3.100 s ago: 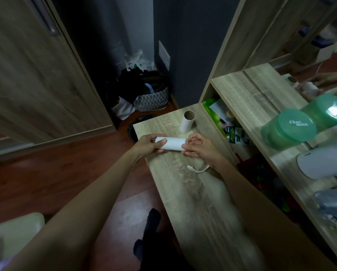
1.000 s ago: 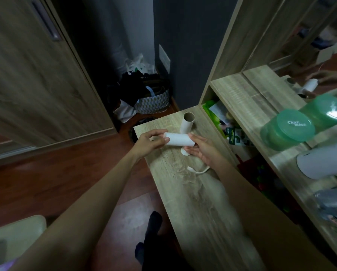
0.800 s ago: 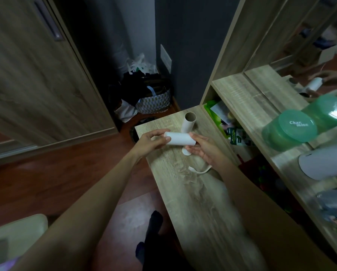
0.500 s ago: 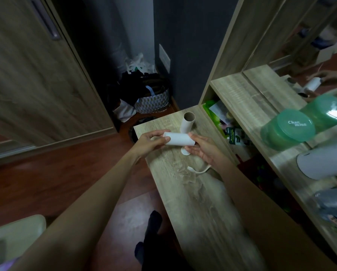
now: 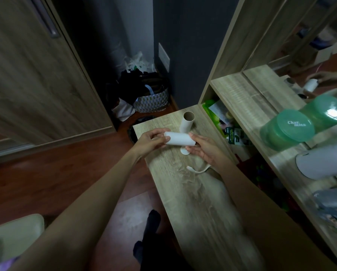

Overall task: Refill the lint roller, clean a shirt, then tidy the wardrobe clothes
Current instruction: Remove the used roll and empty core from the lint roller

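— How many of each thing, going left to right?

— One left grip (image 5: 148, 142), one white roll (image 5: 180, 139), one brown cardboard tube (image 5: 187, 123), one right grip (image 5: 204, 151) and one curved white strip (image 5: 198, 170).

— What are the person's grips doing?

— The left grip pinches the roll's left end with curled fingers. The right grip clasps the right end, thumb on top and fingers beneath. Between them the roll is held level over the far end of the counter (image 5: 199, 202).

— How does the roll look?

— It is a plain, smooth white cylinder. The tube stands upright on the counter at the roll's 12 o'clock, its lower part hidden behind the roll. The strip lies flat at the roll's 5 o'clock, beside the right wrist.

— And the surface and the room?

— The counter is pale wood grain, running from 12 o'clock down towards 5 o'clock. A wooden door (image 5: 36, 85) fills 9 to 10 o'clock, with a reddish wood floor (image 5: 66, 163) below it. A patterned basket (image 5: 152, 100) of dark things sits at 11 o'clock beside a dark wall (image 5: 183, 45). At 3 o'clock a shelf (image 5: 236, 98) carries one green lidded tub (image 5: 287, 128), doubled in a mirror (image 5: 300, 55).
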`<state>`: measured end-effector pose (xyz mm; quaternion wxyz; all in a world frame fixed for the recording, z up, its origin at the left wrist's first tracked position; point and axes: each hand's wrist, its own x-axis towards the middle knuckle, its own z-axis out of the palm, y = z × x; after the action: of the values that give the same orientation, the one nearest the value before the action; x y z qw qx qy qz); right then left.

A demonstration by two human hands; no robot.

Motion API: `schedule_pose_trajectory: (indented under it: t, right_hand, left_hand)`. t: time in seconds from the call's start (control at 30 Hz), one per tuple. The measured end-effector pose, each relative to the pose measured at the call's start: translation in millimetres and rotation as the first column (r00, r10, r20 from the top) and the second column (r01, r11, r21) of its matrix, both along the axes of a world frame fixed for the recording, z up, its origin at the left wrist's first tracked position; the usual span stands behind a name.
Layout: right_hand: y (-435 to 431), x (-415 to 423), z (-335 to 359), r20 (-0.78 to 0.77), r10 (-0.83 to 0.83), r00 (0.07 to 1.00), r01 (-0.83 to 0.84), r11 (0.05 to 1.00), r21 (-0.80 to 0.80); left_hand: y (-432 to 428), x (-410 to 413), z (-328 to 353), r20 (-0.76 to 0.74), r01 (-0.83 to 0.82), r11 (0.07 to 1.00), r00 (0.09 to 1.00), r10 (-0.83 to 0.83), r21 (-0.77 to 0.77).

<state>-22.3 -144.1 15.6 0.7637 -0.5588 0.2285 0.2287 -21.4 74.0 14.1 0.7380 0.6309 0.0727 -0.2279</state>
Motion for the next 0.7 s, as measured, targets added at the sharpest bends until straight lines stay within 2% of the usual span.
schedule_pose_trajectory:
  t: [0.33,0.7]
  right_hand:
    - [0.9,-1.0,2.1,-0.009,0.002,1.000,-0.001,1.000,0.011]
    - [-3.0,-0.3,4.2,-0.029,0.018,0.999,-0.017,0.999,0.034]
  left_hand:
    - [0.3,0.6,-2.3,0.029,-0.100,0.993,0.995,0.098,0.067]
    - [-0.5,5.2,-9.1,0.037,-0.080,0.994,0.996,0.077,0.068]
